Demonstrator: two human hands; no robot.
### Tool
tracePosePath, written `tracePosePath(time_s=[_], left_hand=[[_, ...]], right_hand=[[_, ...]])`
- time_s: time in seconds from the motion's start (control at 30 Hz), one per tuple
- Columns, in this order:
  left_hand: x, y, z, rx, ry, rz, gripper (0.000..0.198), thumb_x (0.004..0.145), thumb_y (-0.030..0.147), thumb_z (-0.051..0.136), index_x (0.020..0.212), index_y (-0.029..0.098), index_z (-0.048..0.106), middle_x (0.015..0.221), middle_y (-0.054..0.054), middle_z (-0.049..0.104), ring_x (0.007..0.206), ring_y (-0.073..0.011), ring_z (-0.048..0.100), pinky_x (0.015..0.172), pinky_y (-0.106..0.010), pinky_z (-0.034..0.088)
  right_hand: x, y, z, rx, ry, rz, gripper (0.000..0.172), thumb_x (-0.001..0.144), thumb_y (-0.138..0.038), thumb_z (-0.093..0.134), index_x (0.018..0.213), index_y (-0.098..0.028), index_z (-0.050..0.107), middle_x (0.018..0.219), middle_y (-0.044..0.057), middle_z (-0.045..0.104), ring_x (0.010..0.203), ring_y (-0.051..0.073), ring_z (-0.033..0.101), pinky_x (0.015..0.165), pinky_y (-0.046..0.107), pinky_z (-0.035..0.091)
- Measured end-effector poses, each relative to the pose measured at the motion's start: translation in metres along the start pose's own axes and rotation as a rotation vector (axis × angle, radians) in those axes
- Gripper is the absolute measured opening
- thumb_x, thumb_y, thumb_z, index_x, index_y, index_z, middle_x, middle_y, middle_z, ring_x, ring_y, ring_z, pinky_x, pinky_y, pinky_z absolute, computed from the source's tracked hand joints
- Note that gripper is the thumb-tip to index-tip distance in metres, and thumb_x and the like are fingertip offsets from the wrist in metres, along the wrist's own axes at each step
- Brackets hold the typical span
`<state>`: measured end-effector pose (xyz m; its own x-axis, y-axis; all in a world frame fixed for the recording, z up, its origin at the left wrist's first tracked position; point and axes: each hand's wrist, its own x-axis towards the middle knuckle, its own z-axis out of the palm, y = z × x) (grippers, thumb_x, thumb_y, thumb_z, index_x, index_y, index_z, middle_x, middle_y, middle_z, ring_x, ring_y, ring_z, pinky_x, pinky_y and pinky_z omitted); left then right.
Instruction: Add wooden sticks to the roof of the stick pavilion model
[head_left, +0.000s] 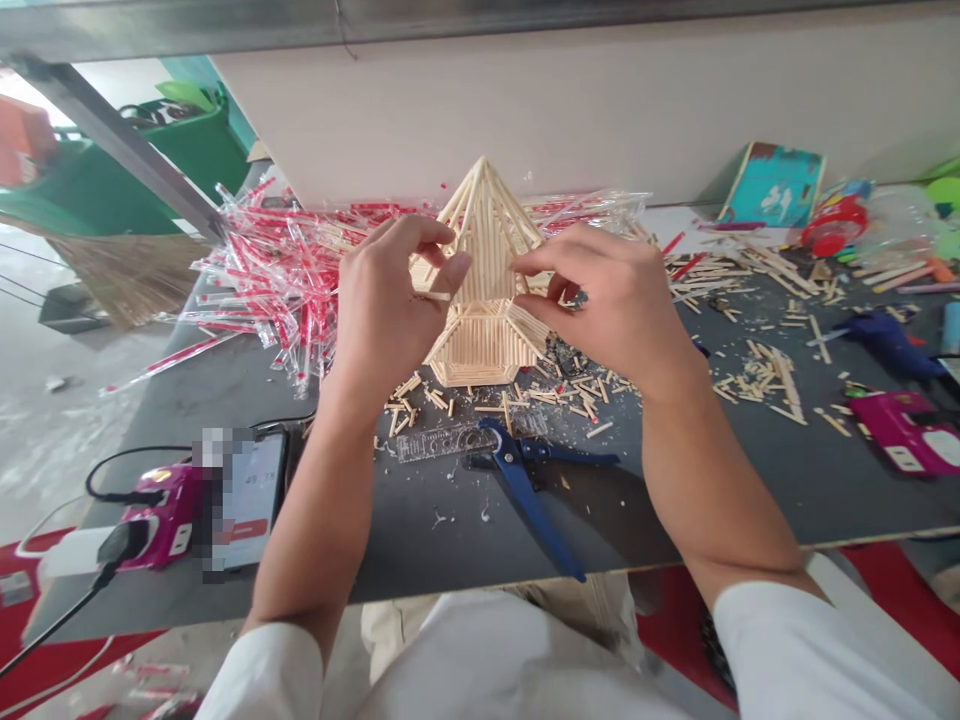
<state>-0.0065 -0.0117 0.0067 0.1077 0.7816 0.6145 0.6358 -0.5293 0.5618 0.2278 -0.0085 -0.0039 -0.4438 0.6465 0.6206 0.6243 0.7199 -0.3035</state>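
Your model [480,340]: pale wooden sticks, hexagonal base, tapering to a peak, upright on the bench [660,510]. Hands apart, one each side of it. Left hand [386,300] pinches a short stick [439,296] at the model's left side. Right hand [607,300], fingers spread, touches its right side. Blue cutters [525,490] and loose offcuts [450,400] lie just in front.
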Motion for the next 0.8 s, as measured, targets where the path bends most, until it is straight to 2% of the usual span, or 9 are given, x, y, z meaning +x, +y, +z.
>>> tracePosePath(time_s=[0.13,0.23,0.33,0.5,0.63,0.7,0.8], left_hand=[[-0.002,-0.003,0.010,0.014,-0.008,-0.014,0.006,0.090,0.028,0.070,0.096,0.026,0.070,0.095,-0.004,0.074,0.089,-0.0196,0.066,0.079,-0.035,0.051],[-0.003,-0.005,0.013,0.054,0.005,-0.009,0.006,0.090,0.026,0.071,0.096,0.026,0.070,0.093,-0.003,0.074,0.087,-0.0193,0.066,0.078,-0.036,0.049],[-0.002,-0.004,0.014,0.094,0.008,-0.012,0.009,0.088,0.024,0.074,0.096,0.025,0.070,0.091,-0.002,0.074,0.087,-0.0183,0.067,0.077,-0.036,0.048],[-0.001,0.000,0.011,0.107,-0.042,-0.024,0.006,0.090,0.023,0.071,0.096,0.023,0.069,0.091,-0.002,0.073,0.085,-0.0150,0.063,0.073,-0.036,0.044],[-0.002,-0.003,0.011,0.073,-0.008,0.008,0.008,0.088,0.024,0.073,0.095,0.024,0.069,0.088,-0.002,0.072,0.086,-0.0173,0.064,0.071,-0.035,0.045],[-0.002,-0.005,0.012,0.058,-0.001,0.018,0.007,0.088,0.026,0.072,0.095,0.026,0.069,0.087,-0.002,0.072,0.086,-0.0189,0.065,0.071,-0.035,0.047],[-0.002,-0.006,0.012,0.059,0.005,0.007,0.009,0.087,0.024,0.073,0.095,0.025,0.070,0.089,-0.002,0.073,0.086,-0.0190,0.066,0.075,-0.035,0.049]], right_hand=[[0.001,-0.003,0.001,-0.044,0.006,-0.009,0.021,0.093,-0.022,0.068,0.113,-0.021,0.073,0.111,0.005,0.071,0.071,0.016,0.065,0.079,0.039,0.054],[0.000,-0.005,0.002,-0.050,0.011,0.007,0.022,0.093,-0.020,0.068,0.114,-0.021,0.074,0.111,0.005,0.070,0.077,0.019,0.067,0.080,0.040,0.053],[-0.002,-0.006,0.004,-0.043,0.009,0.029,0.023,0.094,-0.020,0.066,0.114,-0.024,0.074,0.114,0.005,0.070,0.086,0.021,0.069,0.082,0.040,0.053],[-0.002,-0.008,0.005,-0.070,0.001,0.033,0.019,0.095,-0.022,0.064,0.110,-0.022,0.075,0.112,0.007,0.071,0.088,0.023,0.069,0.080,0.041,0.053],[-0.002,-0.009,0.000,-0.051,-0.011,0.028,0.020,0.095,-0.024,0.065,0.112,-0.023,0.075,0.113,0.007,0.072,0.086,0.022,0.070,0.083,0.042,0.055],[-0.002,-0.008,-0.005,-0.028,-0.011,0.021,0.023,0.094,-0.026,0.067,0.116,-0.024,0.073,0.112,0.005,0.073,0.081,0.020,0.069,0.083,0.041,0.056],[-0.001,-0.006,-0.008,0.020,-0.003,0.033,0.036,0.092,-0.028,0.071,0.128,-0.025,0.068,0.109,0.004,0.074,0.075,0.018,0.069,0.081,0.038,0.057]])
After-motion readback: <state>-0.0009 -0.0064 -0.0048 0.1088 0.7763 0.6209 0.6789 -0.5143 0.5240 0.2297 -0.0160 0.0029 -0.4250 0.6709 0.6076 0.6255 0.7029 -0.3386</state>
